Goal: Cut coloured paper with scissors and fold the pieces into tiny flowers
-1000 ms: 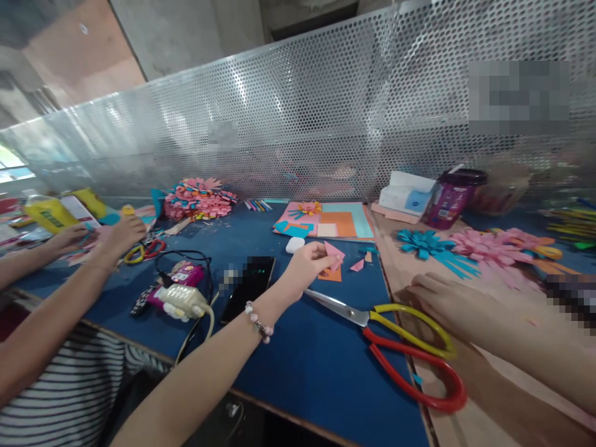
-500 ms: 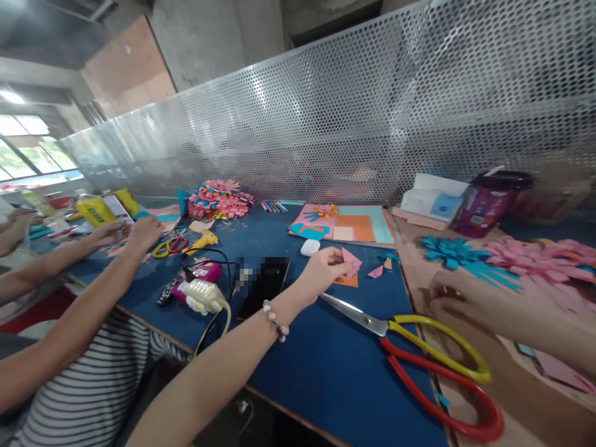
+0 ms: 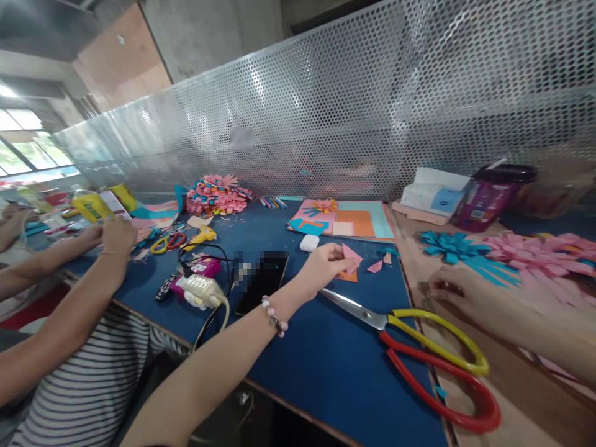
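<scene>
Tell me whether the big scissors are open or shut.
Shut: the big scissors' blades lie together, forming one narrow point.

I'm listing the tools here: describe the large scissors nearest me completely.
The large scissors lie unheld, silvery metal blades apparently closed, pointing left toward the left hand; whether the tip touches it is unclear. Their plastic-looking loop handles are yellow and, nearer the viewer, red. The blades lie on the blue table; the handles cross onto the brown surface beside it.
</scene>
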### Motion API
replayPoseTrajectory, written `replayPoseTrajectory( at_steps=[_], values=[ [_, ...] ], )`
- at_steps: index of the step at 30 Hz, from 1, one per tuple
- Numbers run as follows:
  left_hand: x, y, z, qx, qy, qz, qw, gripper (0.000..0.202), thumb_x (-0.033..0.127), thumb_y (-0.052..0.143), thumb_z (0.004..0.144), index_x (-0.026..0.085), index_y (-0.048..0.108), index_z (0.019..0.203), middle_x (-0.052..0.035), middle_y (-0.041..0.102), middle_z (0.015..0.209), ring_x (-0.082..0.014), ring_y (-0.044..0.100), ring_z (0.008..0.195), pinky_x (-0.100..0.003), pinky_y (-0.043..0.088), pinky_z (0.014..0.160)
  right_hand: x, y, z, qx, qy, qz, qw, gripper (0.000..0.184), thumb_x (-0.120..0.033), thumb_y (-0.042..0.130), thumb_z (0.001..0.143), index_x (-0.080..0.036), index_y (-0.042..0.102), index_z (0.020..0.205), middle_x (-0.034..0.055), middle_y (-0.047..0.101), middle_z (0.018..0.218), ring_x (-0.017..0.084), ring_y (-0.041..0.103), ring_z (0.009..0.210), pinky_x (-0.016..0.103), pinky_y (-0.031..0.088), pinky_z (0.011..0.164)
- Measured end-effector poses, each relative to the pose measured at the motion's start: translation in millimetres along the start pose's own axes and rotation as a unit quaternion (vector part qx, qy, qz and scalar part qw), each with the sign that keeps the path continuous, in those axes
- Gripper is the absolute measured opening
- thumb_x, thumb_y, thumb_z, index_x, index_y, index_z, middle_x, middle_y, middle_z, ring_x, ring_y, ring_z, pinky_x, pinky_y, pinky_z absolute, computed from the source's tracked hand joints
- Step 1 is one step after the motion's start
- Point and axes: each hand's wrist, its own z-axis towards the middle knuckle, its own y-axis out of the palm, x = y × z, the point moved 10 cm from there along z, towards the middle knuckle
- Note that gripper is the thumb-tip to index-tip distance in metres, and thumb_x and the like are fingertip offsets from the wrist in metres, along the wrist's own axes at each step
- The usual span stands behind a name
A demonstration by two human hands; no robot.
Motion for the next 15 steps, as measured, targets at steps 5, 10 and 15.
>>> replayPoseTrajectory(
  at_steps=[5, 10, 15],
  values=[
    [-2.3, 0.2, 0.7, 0.000, 0.000, 0.002, 1.000, 0.021, 0.027, 0.066, 0.074, 0.012, 0.058, 0.085, -0.0060, 0.063, 0.077, -0.0109, 0.058, 0.070, -0.024, 0.045, 0.063, 12.7, 16.7, -4.0, -0.067, 0.031, 0.005, 0.997, 0.022, -0.023, 0.042, 0.087, -0.020, 0.060, 0.075, 0.0095, 0.063, 0.080, 0.024, 0.055, 0.077, 0.036, 0.039, 0.071],
    [-2.1, 0.1, 0.8, 0.002, -0.009, -0.002, 1.000, 0.020, 0.025, 0.067, 0.072, 0.012, 0.058, 0.084, -0.0056, 0.063, 0.077, -0.0106, 0.057, 0.069, -0.022, 0.044, 0.059, 6.7, 16.2, -4.5, -0.063, 0.020, -0.007, 0.998, 0.023, -0.026, 0.041, 0.088, -0.019, 0.059, 0.076, 0.0102, 0.062, 0.080, 0.026, 0.053, 0.078, 0.039, 0.038, 0.073],
    [0.8, 1.3, -0.1, -0.002, -0.004, -0.003, 1.000, 0.020, 0.025, 0.067, 0.072, 0.011, 0.059, 0.084, -0.0058, 0.063, 0.077, -0.0105, 0.057, 0.068, -0.022, 0.044, 0.058, 10.4, 13.0, -6.4, -0.040, 0.037, 0.016, 0.998, 0.020, -0.029, 0.045, 0.087, -0.019, 0.058, 0.077, 0.0108, 0.061, 0.082, 0.025, 0.053, 0.080, 0.039, 0.039, 0.075]
  ],
)
